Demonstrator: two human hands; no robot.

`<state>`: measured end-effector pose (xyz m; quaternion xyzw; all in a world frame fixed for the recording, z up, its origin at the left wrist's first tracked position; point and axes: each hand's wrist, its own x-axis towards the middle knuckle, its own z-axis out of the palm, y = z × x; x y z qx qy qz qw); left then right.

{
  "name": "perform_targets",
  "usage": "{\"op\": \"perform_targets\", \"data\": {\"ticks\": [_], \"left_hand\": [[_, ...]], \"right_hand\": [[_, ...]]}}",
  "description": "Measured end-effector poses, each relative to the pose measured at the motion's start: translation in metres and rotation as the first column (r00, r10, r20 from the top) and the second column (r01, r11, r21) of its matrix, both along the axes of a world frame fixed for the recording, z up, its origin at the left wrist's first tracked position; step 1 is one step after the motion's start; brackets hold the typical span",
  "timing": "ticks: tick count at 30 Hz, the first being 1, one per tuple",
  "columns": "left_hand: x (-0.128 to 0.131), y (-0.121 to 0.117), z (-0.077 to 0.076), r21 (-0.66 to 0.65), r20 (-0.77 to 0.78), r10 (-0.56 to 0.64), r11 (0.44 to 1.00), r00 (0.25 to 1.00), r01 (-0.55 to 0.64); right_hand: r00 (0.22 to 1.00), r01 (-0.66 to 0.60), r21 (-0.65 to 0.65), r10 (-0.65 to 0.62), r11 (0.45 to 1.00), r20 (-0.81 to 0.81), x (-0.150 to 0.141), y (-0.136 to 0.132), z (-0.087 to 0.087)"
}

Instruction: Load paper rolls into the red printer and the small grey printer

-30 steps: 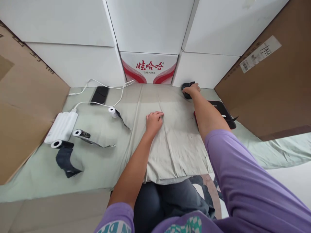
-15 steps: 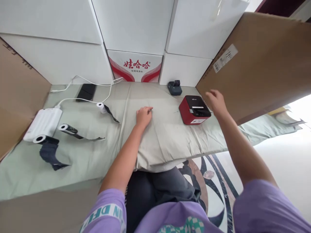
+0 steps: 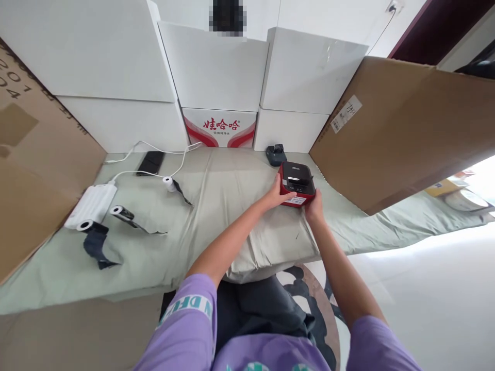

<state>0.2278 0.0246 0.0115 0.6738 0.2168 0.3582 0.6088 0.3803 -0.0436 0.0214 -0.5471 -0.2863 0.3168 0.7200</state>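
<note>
White cartons (image 3: pixel 218 72) stand behind a surface (image 3: pixel 220 178) draped in pale green cloth, with brown cardboard panels on either side. Near the right-hand panel (image 3: pixel 386 134), a red-and-black printer (image 3: pixel 297 174) sits between both hands: the left hand (image 3: pixel 274 197) grips its left side, thumb across the front, while the right hand's (image 3: pixel 314 207) fingers are closed against its right side. Just behind is a small dark device (image 3: pixel 276 155). Well to the left lie a black phone (image 3: pixel 150 163), a cabled white power bank (image 3: pixel 92 206) and three rolls with dark loose ends.
</note>
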Motion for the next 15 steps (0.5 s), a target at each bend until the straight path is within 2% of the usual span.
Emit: {"op": "perform_targets", "data": {"ticks": [2,4,9,12,15], "left_hand": [[-0.025,-0.002,-0.001,-0.042,-0.002,0.058,0.997,0.998,-0.058],[-0.063,-0.008,-0.002,-0.049,-0.008,0.128,0.991,0.992,-0.128],[-0.155,-0.026,0.001,0.002,-0.048,0.322,0.946,0.945,-0.323],[-0.188,-0.035,0.000,0.004,-0.061,0.376,0.926,0.924,-0.377],[-0.204,-0.038,-0.002,-0.007,-0.067,0.369,0.929,0.927,-0.371]], "right_hand": [[0.997,-0.074,0.024,0.074,0.997,-0.014,-0.026,0.002,0.005],[0.986,-0.163,0.065,0.164,0.985,-0.023,-0.057,0.006,0.009],[0.938,-0.317,0.090,0.326,0.944,-0.118,-0.142,0.018,0.009],[0.911,-0.394,0.084,0.401,0.915,-0.099,-0.177,0.017,0.004],[0.905,-0.417,0.100,0.423,0.903,-0.041,-0.190,0.012,0.000]]}}
